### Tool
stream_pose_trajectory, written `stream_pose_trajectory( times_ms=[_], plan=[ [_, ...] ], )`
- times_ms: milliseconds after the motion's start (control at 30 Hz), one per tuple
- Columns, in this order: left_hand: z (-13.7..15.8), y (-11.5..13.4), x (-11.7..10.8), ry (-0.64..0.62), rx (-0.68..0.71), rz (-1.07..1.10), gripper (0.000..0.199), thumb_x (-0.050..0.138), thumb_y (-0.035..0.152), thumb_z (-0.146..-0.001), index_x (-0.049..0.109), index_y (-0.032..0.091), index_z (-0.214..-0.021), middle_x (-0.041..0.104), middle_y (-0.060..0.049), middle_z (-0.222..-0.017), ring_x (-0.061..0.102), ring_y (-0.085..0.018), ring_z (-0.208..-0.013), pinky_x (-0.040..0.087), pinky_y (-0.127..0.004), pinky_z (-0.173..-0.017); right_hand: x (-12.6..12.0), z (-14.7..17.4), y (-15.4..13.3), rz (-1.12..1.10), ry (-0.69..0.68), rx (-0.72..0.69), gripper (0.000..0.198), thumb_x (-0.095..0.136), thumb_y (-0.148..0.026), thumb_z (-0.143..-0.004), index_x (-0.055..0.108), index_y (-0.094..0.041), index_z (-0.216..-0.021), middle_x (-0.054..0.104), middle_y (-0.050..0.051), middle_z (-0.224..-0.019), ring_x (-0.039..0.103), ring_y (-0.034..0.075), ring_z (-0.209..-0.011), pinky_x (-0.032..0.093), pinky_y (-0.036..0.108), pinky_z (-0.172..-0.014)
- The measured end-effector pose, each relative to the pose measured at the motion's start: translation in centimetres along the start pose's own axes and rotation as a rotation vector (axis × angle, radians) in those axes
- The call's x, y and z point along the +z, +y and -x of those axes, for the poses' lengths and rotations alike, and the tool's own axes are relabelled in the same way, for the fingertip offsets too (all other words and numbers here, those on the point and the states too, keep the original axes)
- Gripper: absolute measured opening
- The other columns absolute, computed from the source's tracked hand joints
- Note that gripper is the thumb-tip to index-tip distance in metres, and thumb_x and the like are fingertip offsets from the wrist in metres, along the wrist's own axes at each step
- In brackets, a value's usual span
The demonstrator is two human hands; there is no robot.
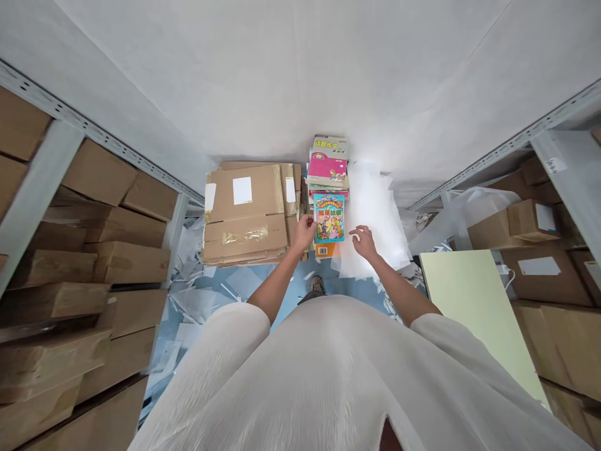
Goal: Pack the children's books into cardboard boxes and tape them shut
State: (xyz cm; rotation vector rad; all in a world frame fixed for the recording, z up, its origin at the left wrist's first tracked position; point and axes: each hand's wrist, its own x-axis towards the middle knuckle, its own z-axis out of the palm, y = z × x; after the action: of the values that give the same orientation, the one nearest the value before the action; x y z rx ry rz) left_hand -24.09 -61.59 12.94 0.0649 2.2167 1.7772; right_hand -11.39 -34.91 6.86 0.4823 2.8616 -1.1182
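A picture book [329, 218] with a turquoise border and a cartoon of a long-haired figure on its cover lies in front of me. My left hand [306, 230] is closed on its left edge, the fingers pinched there. Just off the book's right side is my right hand [364, 242], fingers apart and slightly curled, holding nothing. Below the picture book, an orange book [325, 250] with a barcode partly shows. Directly behind stands a stack of books [327, 164] with a pink and grey cover on top. Thin white translucent sheets [378, 219] spread out on the right, partly under my right hand.
Flattened cardboard boxes [258, 191] are piled on the left. Shelves of cartons [131, 269] line both sides. A pale yellow-green panel [474, 300] stands at the right. Paper scraps litter the blue floor [239, 282]. A white wall [300, 75] rises behind the books.
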Motion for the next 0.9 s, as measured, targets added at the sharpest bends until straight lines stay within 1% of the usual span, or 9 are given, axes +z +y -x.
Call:
stream_pose_trajectory(
  times_ms=[33,100,200,300,367,533,633,767,900],
  plan=[
    [0.0,0.5,0.8,-0.028,0.013,0.011,0.013,0.068,0.019,-0.089,0.07,0.021,-0.101,0.079,-0.007,-0.103,0.074,-0.023,-0.098,0.058,-0.034,-0.092,-0.7,0.0,-0.1,-0.07,0.056,0.04,0.036,0.056,-0.03,-0.101,0.085,-0.02,-0.121,0.07,0.019,-0.145,0.068,0.033,-0.135,0.054,0.05,-0.121],
    [0.0,1.5,2.8,-0.089,0.034,0.019,0.013,0.067,0.018,-0.088,0.071,0.02,-0.101,0.08,-0.007,-0.103,0.075,-0.023,-0.098,0.059,-0.034,-0.093,-2.1,0.1,-0.2,-0.236,0.122,0.131,0.037,0.053,-0.039,-0.102,0.083,-0.021,-0.116,0.077,0.015,-0.13,0.073,0.03,-0.117,0.059,0.046,-0.109],
    [0.2,2.8,6.3,-0.182,0.068,0.003,0.013,0.066,0.017,-0.089,0.071,0.02,-0.1,0.08,-0.006,-0.102,0.075,-0.022,-0.095,0.058,-0.034,-0.089,-4.6,1.0,0.3,-0.455,0.177,0.229,0.045,0.047,-0.055,-0.104,0.077,-0.023,-0.106,0.081,0.01,-0.108,0.073,0.026,-0.101,0.061,0.039,-0.094],
    [0.9,3.7,10.4,-0.27,0.098,-0.044,0.011,0.065,0.017,-0.088,0.07,0.021,-0.097,0.079,-0.004,-0.098,0.073,-0.021,-0.091,0.058,-0.033,-0.086,-7.3,3.2,1.9,-0.511,0.233,0.27,0.05,0.048,-0.068,-0.1,0.07,-0.025,-0.089,0.076,0.006,-0.09,0.07,0.024,-0.089,0.058,0.036,-0.086],
    [1.6,4.0,13.5,-0.323,0.099,-0.065,0.01,0.065,0.016,-0.088,0.069,0.022,-0.095,0.077,-0.003,-0.096,0.073,-0.021,-0.091,0.058,-0.032,-0.085,-9.2,5.4,3.6,-0.496,0.268,0.284,0.047,0.054,-0.07,-0.096,0.068,-0.026,-0.084,0.072,0.003,-0.082,0.068,0.024,-0.085,0.057,0.035,-0.084],
    [4.6,4.3,21.9,-0.463,0.096,-0.092,0.012,0.066,0.017,-0.088,0.071,0.023,-0.097,0.077,-0.003,-0.098,0.073,-0.021,-0.089,0.061,-0.035,-0.087,-13.3,12.1,9.0,-0.522,0.382,0.331,0.035,0.067,-0.06,-0.087,0.073,-0.025,-0.089,0.076,0.003,-0.086,0.069,0.025,-0.087,0.059,0.037,-0.085],
    [7.2,4.3,26.8,-0.491,0.103,-0.152,0.017,0.068,0.018,-0.09,0.077,0.023,-0.104,0.079,-0.005,-0.106,0.074,-0.021,-0.09,0.063,-0.037,-0.093,-15.4,16.2,12.5,-0.542,0.433,0.368,0.03,0.068,-0.055,-0.084,0.076,-0.025,-0.088,0.081,0.004,-0.092,0.072,0.027,-0.091,0.06,0.039,-0.089],
    [11.1,4.1,33.1,-0.543,0.092,-0.233,0.024,0.07,0.017,-0.091,0.081,0.023,-0.111,0.08,-0.006,-0.106,0.077,-0.024,-0.097,0.063,-0.04,-0.1,-17.9,21.6,17.0,-0.522,0.497,0.455,0.024,0.067,-0.049,-0.082,0.077,-0.027,-0.083,0.084,0.005,-0.095,0.075,0.027,-0.094,0.062,0.04,-0.092],
    [15.1,3.9,38.8,-0.634,0.042,-0.271,0.037,0.073,0.015,-0.09,0.077,0.022,-0.126,0.082,-0.006,-0.108,0.08,-0.025,-0.102,0.063,-0.042,-0.103,-20.1,27.3,20.6,-0.484,0.54,0.562,0.019,0.068,-0.042,-0.084,0.078,-0.027,-0.083,0.086,0.005,-0.097,0.078,0.028,-0.096,0.063,0.04,-0.094]
  ],
)
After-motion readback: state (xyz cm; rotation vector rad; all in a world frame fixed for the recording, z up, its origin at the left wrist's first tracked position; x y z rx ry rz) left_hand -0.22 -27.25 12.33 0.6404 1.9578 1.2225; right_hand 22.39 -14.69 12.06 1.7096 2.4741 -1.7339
